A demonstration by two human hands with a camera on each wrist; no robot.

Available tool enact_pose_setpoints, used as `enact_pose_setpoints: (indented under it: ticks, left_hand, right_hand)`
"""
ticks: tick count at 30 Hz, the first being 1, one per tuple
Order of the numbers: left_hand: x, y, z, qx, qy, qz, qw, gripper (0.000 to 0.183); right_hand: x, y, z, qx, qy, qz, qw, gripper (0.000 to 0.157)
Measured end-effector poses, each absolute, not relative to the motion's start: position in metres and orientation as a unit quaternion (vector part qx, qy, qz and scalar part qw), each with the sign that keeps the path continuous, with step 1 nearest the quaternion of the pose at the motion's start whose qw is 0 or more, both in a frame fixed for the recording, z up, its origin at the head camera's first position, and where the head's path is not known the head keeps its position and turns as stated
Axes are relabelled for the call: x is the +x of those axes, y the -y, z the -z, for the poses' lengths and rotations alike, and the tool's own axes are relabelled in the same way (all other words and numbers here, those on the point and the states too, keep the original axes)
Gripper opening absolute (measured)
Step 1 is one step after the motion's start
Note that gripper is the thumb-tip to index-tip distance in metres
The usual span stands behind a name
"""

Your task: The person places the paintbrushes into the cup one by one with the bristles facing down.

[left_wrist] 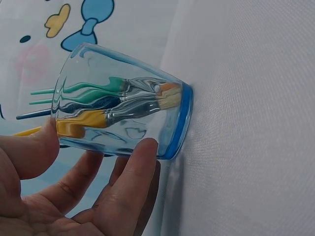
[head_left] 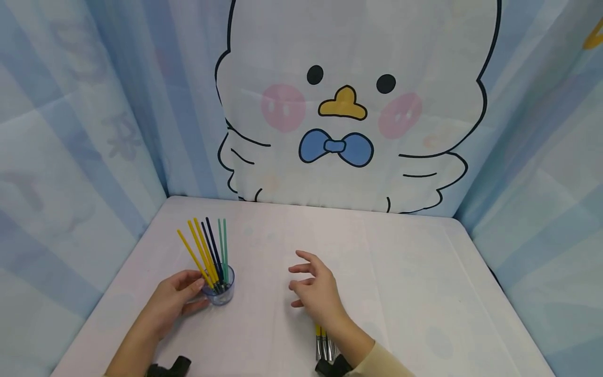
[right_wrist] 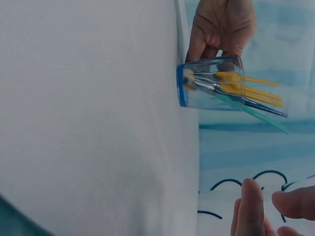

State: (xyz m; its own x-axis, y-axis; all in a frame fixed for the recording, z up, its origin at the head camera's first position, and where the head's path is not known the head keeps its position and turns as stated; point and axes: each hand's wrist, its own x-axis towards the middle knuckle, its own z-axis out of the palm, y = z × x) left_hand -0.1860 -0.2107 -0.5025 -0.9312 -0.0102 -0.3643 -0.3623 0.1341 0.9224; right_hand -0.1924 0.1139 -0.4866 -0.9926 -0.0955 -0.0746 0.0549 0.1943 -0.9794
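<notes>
Positions are stated relative to the cup point(head_left: 221, 299). Nearest, to its right and closer to the person, a row of brushes point(head_left: 318, 331) lies on the table point(head_left: 264, 251), yellow handles pointing away; the right wrist and a black wrist mount point(head_left: 334, 365) cover part of it, so the count and bristles cannot be confirmed. The right hand point(head_left: 320, 293) is well to the right of the cup, fingers parted and loosely bent, gripping nothing. The left hand point(head_left: 171, 298) holds the cup from its left side, thumb by the rim, fingers against the wall. The cup stands upright on the table; inside, bristles down, are yellow brushes point(head_left: 202, 251), dark blue brushes point(head_left: 214, 246) and green brushes point(head_left: 225, 246), most handles leaning left. Beyond the cup hangs a curtain point(head_left: 330, 188) with a cartoon bird. Assessment: the step in hand appears to be steadying the cup. Light, even pressure low on the wall should suit, base flat, since the tall leaning handles could tip it. Any brush is best handled clear of its bristles.
</notes>
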Motion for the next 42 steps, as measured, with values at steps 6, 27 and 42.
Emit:
enact_pose_setpoints:
  ticks: [6, 27, 42]
  left_hand:
    - [-0.186, 0.211, 0.502, -0.128, -0.738, -0.648, 0.137, 0.048]
    - [-0.185, 0.210, 0.502, -0.129, -0.741, -0.645, 0.133, 0.047]
    - [-0.185, 0.210, 0.503, -0.128, -0.741, -0.645, 0.132, 0.048]
  right_hand:
    - [-0.190, -0.130, 0.489, 0.009, -0.785, 0.617, 0.060, 0.066]
    - [-0.180, -0.173, 0.492, 0.076, -0.844, 0.529, 0.040, 0.070]
    - [-0.181, -0.183, 0.504, 0.122, -0.885, 0.442, 0.077, 0.074]
